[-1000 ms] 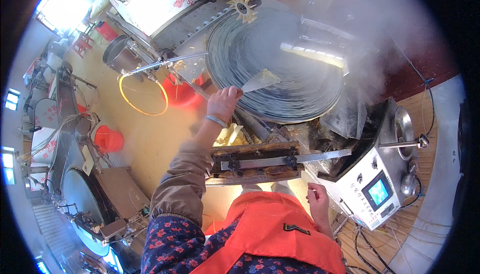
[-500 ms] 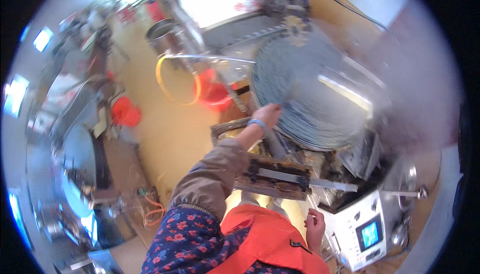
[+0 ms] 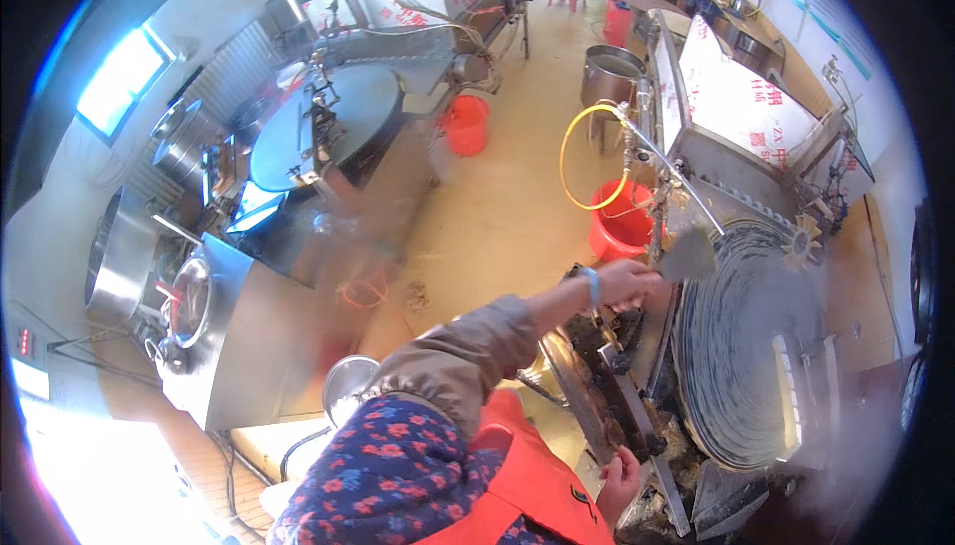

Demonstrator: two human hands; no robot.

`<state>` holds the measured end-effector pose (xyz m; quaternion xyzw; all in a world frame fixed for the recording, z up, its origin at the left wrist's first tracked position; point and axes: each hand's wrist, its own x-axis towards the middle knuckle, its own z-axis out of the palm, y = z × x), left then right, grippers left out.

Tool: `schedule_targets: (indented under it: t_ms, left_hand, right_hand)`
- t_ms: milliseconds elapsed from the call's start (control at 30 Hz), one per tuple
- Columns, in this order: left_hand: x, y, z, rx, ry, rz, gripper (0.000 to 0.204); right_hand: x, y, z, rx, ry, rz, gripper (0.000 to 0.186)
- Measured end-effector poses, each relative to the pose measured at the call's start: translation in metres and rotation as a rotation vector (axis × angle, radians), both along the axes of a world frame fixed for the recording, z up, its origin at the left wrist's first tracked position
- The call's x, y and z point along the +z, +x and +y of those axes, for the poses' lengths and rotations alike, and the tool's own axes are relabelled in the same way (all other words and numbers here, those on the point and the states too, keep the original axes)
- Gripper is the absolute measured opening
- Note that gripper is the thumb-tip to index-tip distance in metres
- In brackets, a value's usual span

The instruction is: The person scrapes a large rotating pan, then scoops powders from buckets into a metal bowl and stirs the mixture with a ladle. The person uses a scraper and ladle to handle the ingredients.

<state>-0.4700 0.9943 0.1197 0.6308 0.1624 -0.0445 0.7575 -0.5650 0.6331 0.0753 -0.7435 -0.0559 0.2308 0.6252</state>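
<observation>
The big round griddle fills the right side, steaming. Two red buckets stand on the floor, contents unclear. The left hand grips a flat scraper at the griddle's rim; the right hand clasps the machine's dark bar.

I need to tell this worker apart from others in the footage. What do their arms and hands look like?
Both hands are bare. The left arm wears a brown-tan sleeve pushed back from the wrist, with a light blue wristband just behind the left hand. The right hand shows no sleeve, only an orange apron beside it.
</observation>
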Motion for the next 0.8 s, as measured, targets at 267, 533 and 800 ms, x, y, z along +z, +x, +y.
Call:
schedule_targets:
  t_ms: [267,533,800]
  left_hand:
    - [-0.028,-0.191,0.156,0.902,-0.1,0.087,0.044]
    - [-0.13,-0.258,0.419,1.456,-0.355,-0.037,0.033]
    - [-0.183,-0.296,0.674,1.671,-0.587,-0.096,0.039]
  right_hand:
    - [0.023,-0.003,0.092,0.162,-0.022,-0.028,0.019]
    - [0.007,-0.018,0.284,0.198,-0.093,-0.076,0.02]
    - [0.027,-0.054,0.472,0.291,-0.234,0.088,0.019]
